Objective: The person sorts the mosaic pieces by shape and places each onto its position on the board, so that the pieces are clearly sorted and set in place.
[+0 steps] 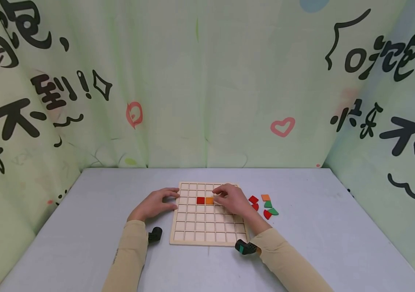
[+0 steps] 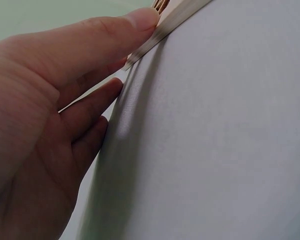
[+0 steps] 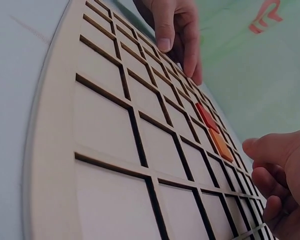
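A square wooden grid board (image 1: 190, 227) lies on the table. A red square tile (image 1: 201, 200) and an orange square tile (image 1: 209, 200) sit side by side in its cells, also seen in the right wrist view. My left hand (image 1: 157, 203) rests at the board's left edge, thumb and fingers fairly straight and spread apart; in the left wrist view the thumb touches the rim. My right hand (image 1: 232, 199) hovers over the upper right of the board, beside the orange tile. Its thumb and bent index finger stand apart, and no tile shows between them.
Right of the board lie several loose pieces: an orange square (image 1: 265, 197), a red square (image 1: 253, 199), green pieces (image 1: 273, 211) and red rounded pieces (image 1: 267, 214). The white table (image 1: 112, 182) meets printed curtains (image 1: 207, 101) at the back and sides.
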`<state>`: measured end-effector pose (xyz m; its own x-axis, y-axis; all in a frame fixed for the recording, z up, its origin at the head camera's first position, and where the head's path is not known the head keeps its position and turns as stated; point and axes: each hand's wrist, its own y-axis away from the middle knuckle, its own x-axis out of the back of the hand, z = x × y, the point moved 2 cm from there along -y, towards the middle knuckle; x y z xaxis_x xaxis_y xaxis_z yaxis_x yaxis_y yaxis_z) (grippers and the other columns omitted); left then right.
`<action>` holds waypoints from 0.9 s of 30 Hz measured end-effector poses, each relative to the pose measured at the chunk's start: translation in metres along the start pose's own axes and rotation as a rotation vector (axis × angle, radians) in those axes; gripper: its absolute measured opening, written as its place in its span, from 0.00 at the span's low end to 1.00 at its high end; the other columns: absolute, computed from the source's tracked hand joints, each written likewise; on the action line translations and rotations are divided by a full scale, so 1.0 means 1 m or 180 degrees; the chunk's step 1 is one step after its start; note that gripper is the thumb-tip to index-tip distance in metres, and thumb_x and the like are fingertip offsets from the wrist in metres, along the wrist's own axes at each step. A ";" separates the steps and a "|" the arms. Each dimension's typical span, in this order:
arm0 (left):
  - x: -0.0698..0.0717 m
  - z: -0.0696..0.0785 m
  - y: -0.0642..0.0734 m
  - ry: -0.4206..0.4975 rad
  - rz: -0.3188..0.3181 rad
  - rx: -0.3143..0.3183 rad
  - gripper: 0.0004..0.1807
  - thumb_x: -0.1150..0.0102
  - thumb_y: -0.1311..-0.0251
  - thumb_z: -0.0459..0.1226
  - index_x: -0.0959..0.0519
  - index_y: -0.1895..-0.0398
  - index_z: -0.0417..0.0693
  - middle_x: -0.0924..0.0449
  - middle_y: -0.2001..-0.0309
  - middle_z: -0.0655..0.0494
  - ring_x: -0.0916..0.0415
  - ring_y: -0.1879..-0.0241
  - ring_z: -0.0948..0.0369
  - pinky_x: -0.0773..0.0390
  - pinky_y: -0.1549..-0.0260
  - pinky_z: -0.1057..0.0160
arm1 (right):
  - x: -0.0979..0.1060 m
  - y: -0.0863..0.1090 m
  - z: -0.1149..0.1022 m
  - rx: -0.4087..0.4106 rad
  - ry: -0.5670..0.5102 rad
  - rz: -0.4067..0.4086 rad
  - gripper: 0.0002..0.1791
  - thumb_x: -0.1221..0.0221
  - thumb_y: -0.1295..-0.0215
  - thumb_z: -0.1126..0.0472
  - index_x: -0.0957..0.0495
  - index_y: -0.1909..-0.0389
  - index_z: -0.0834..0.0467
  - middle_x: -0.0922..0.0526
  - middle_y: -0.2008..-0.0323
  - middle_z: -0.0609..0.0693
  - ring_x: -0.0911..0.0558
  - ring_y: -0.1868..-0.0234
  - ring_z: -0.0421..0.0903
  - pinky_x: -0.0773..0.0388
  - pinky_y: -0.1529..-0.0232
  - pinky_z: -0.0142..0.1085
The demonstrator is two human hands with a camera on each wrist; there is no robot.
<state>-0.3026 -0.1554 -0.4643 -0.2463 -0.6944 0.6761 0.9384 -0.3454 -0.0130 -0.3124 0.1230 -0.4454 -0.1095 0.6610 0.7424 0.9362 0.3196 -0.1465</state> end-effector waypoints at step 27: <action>0.000 0.002 0.000 0.0044 0.0001 0.0022 0.21 0.31 0.43 0.38 0.19 0.45 0.46 0.31 0.32 0.54 0.41 0.29 0.50 0.40 0.31 0.49 | 0.046 0.009 0.038 -0.0541 -0.0174 0.0295 0.19 0.38 0.33 0.55 0.20 0.44 0.57 0.19 0.48 0.54 0.22 0.47 0.53 0.21 0.50 0.47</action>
<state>-0.3025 -0.1540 -0.4633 -0.2493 -0.7032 0.6659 0.9400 -0.3410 -0.0081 -0.3217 0.1822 -0.4373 -0.0339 0.7195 0.6936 0.9855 0.1395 -0.0966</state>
